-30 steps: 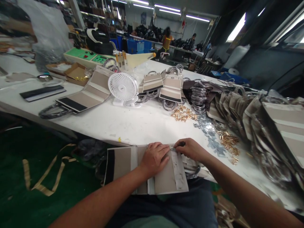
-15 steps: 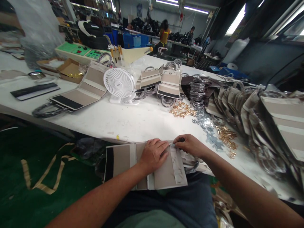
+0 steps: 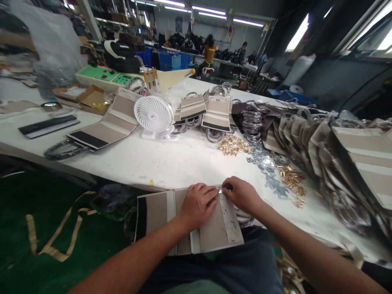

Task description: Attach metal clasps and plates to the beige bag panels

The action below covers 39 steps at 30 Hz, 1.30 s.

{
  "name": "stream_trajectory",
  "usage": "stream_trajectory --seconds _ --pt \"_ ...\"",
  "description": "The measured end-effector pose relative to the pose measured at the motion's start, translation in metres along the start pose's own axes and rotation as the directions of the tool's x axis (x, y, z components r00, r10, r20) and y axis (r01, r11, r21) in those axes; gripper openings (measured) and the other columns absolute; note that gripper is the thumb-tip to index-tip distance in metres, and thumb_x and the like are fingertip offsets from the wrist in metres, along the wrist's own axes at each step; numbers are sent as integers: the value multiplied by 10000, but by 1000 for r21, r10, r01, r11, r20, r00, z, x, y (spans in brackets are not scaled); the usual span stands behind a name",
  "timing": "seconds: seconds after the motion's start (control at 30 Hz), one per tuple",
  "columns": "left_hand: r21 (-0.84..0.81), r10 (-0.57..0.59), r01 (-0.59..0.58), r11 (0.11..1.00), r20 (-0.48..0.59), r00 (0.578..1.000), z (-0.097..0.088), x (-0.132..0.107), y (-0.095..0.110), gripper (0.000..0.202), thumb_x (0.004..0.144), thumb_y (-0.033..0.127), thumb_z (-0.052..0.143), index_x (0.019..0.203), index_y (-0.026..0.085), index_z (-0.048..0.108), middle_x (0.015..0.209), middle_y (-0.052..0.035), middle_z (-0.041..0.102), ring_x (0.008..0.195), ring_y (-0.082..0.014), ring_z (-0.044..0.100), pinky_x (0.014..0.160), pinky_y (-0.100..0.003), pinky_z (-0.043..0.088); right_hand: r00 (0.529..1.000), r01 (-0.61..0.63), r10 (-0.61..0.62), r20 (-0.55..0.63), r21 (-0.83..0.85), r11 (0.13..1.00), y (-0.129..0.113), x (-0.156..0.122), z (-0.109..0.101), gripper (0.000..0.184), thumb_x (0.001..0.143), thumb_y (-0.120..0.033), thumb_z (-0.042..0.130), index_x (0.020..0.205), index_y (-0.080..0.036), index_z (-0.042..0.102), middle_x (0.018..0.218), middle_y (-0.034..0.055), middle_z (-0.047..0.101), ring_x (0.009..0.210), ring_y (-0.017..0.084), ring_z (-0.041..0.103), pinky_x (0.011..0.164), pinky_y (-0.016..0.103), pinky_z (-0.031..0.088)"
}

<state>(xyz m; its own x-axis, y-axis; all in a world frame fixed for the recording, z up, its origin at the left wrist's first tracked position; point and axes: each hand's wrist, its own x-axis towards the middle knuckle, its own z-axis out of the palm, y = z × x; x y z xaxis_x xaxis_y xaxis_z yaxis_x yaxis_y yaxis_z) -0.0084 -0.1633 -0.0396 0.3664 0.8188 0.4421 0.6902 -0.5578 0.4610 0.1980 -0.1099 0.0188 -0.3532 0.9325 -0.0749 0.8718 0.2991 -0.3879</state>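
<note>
Our left hand [image 3: 199, 206] lies flat and open on a folded-out beige and white bag panel [image 3: 211, 232], pressing it down without gripping. Our right hand [image 3: 241, 195] is closed in a pinch at the panel's top edge, beside a small metal piece [image 3: 219, 189]; the fingers hide exactly what they hold. The panel sits at the near edge of the white worktable [image 3: 147, 161], partly over our dark trousers [image 3: 232, 261]. Just beside it, under our right forearm, lie wrapped bag handles [image 3: 246, 219]. To the left, a tan strap [image 3: 52, 232] lies on the green floor mat [image 3: 92, 241].

Farther along the table are scattered gold metal fittings [image 3: 290, 181] and silver pieces [image 3: 265, 167]. A tall row of bag panels [image 3: 361, 163] leans along the right side. Ahead stand a white desk fan [image 3: 153, 114], more flat panels [image 3: 101, 132] and a cardboard box [image 3: 92, 98]. Beyond them is a green control unit [image 3: 98, 75]. Far off, a co-worker in a yellow vest [image 3: 209, 53] sits near blue crates [image 3: 171, 61].
</note>
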Motion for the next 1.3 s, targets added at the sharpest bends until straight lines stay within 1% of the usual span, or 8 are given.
stream_trajectory --seconds 0.13,0.3,0.43,0.6,0.73,0.9,1.1,1.3 --pt "-31 -51 51 998 2 999 -4 10 5 293 941 225 706 1230 266 719 1203 -41 751 1090 -277 614 921 -488 475 997 45 -53 -59 -135 990 -1 -13 8 224 1004 -295 537 979 -242 754 1029 56 730 864 216 714 735 296 479" --pt "-36 -120 120 992 -13 993 0 28 4 62 913 214 759 957 236 722 994 -38 726 990 -276 611 850 -464 468 992 95 -101 -75 -77 992 0 -17 6 181 961 -291 588 969 -266 767 1040 60 746 886 257 744 739 310 518" --pt "-76 -124 122 990 -17 992 6 34 -3 127 881 141 764 936 242 710 1071 -39 709 1043 -277 605 873 -461 465 995 85 -81 -56 60 995 7 -12 0 168 904 -268 654 960 -323 803 1019 10 783 904 242 754 792 296 549" --pt "-127 -131 134 983 36 991 4 32 -11 128 882 128 739 896 252 711 1103 -30 718 1067 -280 615 889 -476 446 987 -103 109 -120 62 993 59 21 -27 266 914 -340 653 1108 -264 819 1079 44 812 968 235 751 885 314 556" --pt "-171 -181 189 967 59 982 2 35 -11 134 851 123 761 840 252 724 1088 -16 726 1073 -272 628 903 -469 428 921 -344 330 -205 -36 938 125 67 -55 373 910 -365 644 1229 -250 800 1192 98 794 1032 292 740 864 364 547" --pt "-180 -230 241 954 79 970 3 38 -9 156 812 109 794 822 257 744 1084 -2 736 1076 -261 637 915 -453 413 903 -412 392 -174 -101 905 177 110 -61 438 869 -355 664 1287 -297 784 1147 98 807 939 295 749 738 333 526" --pt "-186 -249 260 948 81 965 4 37 -7 167 800 120 835 828 264 756 1097 20 745 1075 -235 639 922 -438 414 923 -380 362 -133 -151 913 198 128 -56 421 798 -282 683 1194 -258 824 1024 82 820 850 255 725 691 293 482" --pt "-153 -242 253 955 86 967 7 35 -7 137 811 168 856 835 263 760 1119 -1 747 1073 -242 643 911 -433 435 912 -399 377 -163 -129 908 189 133 -61 258 756 -222 706 966 -187 853 842 82 798 740 225 680 637 289 440"
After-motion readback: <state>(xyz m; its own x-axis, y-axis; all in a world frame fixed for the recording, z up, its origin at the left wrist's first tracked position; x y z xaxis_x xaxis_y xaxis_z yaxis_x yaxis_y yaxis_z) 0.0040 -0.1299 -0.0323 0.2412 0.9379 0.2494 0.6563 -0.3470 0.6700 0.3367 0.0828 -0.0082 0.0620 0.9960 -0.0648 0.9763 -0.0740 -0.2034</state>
